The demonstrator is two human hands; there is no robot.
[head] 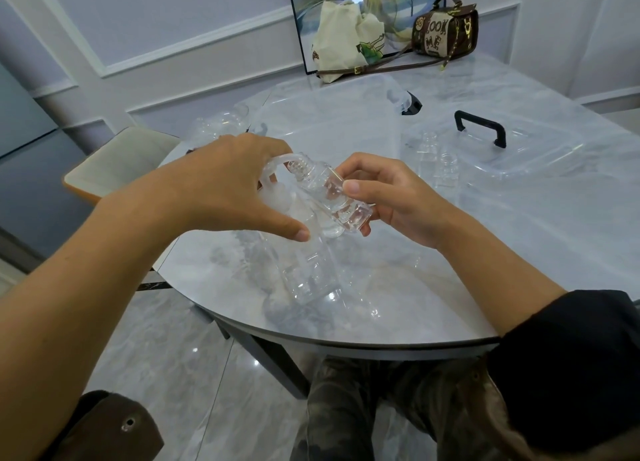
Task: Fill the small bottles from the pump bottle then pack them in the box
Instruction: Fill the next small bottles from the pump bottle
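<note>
Head view, looking down at a pale marble table (450, 270) from your seat.

Your left hand (225, 183) lies palm-down over the top of the clear pump bottle (308, 273), which stands near the table's front edge. The thumb is stretched out and the hand is spread rather than clenched; the fingertips are hidden on the far side. This looks like the pose for pressing the pump.

The curved spout (277, 157) comes out from under that hand and points to your right.

Your right hand (391, 197) pinches one small bottle (332, 193) between thumb and curled fingers, around its lower half. You hold it tilted, base towards you and threaded neck up and away, so the open mouth sits right at the spout's tip to catch the liquid. Whether anything is flowing cannot be seen.

So the bottle is in the air between your hands, just above the pump bottle's shoulder, touching your right hand only.

Beyond your right hand, two more small bottles (428, 148) stand upright and uncapped; their fill level is unclear.

The clear box (332, 82) sits open at the back. Its lid (536, 155), with a black handle, lies to the right.
</note>
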